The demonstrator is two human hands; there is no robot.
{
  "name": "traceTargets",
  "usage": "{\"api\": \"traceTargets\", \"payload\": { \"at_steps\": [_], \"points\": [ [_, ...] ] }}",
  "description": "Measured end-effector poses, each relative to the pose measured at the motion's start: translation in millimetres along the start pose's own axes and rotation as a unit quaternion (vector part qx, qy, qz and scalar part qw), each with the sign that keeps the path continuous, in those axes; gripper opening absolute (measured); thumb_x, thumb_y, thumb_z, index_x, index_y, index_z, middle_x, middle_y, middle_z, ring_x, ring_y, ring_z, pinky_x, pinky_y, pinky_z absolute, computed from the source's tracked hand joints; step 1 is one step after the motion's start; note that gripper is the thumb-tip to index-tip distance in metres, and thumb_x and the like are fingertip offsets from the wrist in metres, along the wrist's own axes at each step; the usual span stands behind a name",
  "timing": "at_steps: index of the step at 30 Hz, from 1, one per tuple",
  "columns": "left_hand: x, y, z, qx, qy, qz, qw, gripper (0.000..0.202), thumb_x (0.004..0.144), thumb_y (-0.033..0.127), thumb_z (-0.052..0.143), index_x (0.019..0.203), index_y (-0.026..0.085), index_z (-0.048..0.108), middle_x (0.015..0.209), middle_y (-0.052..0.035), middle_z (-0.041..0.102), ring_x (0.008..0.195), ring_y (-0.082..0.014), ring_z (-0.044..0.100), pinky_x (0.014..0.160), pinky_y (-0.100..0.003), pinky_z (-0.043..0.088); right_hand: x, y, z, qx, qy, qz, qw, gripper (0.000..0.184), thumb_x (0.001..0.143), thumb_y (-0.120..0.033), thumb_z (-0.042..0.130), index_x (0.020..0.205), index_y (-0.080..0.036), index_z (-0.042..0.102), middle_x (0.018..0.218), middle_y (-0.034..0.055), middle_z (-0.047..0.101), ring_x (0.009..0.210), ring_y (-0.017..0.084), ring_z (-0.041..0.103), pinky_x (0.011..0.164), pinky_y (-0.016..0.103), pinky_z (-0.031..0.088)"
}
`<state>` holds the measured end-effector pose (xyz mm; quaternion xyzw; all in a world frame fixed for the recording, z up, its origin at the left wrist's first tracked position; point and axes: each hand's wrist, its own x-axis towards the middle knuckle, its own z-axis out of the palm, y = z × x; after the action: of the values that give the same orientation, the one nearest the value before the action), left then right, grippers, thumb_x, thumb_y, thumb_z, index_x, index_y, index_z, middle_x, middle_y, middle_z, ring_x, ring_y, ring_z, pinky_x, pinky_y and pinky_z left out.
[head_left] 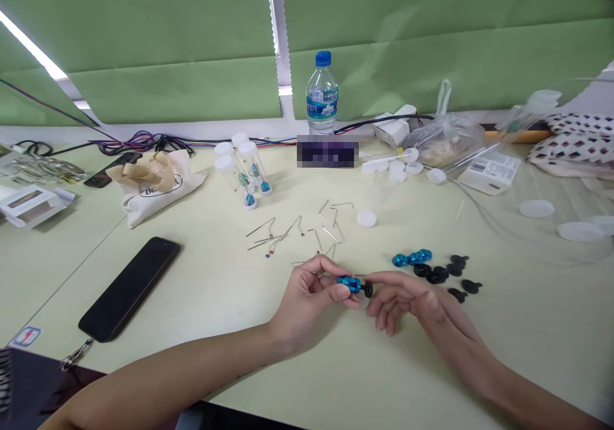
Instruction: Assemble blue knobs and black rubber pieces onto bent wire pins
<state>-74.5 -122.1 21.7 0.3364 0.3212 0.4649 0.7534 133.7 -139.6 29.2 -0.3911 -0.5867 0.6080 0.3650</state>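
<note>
- my left hand (307, 299) pinches a metallic blue cylinder (349, 283) with a black knob (368, 289) at its end
- my right hand (410, 299), loosely open, is right by the knob

The pale yellow surface (215, 289) carries a dark phone (129, 289) at near left, a cream cloth bag (156, 203) beyond it. White-capped clear tubes (248, 159) stand left of centre; bent metal rods (285, 235) lie scattered mid-surface. Rightward, shiny blue pieces (413, 258) lie beside small black parts (437, 275).

Shiny blue cylinder (349, 283), black disc-ended stem (368, 289) rightward, in left grip (307, 297)
</note>
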Motion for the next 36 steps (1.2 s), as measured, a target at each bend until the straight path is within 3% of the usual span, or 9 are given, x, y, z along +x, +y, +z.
{"api": "traceTargets", "payload": {
  "at_steps": [36],
  "points": [
    [1.0,-0.3,-0.2,-0.001,-0.002,0.0,1.0,0.016,0.076,0.021,0.077,0.082,0.013,0.064,0.077,-0.0024,0.072,0.068,-0.0123,0.069,0.07,-0.025,0.055,-0.9,1.2,-0.1,0.004,-0.005,-0.002,1.0,0.053,0.097,-0.057,0.027,0.124,-0.023,0.059,0.092,0.009,0.069,0.074,0.02,0.064,0.064,0.033,0.053]
  ]
}}
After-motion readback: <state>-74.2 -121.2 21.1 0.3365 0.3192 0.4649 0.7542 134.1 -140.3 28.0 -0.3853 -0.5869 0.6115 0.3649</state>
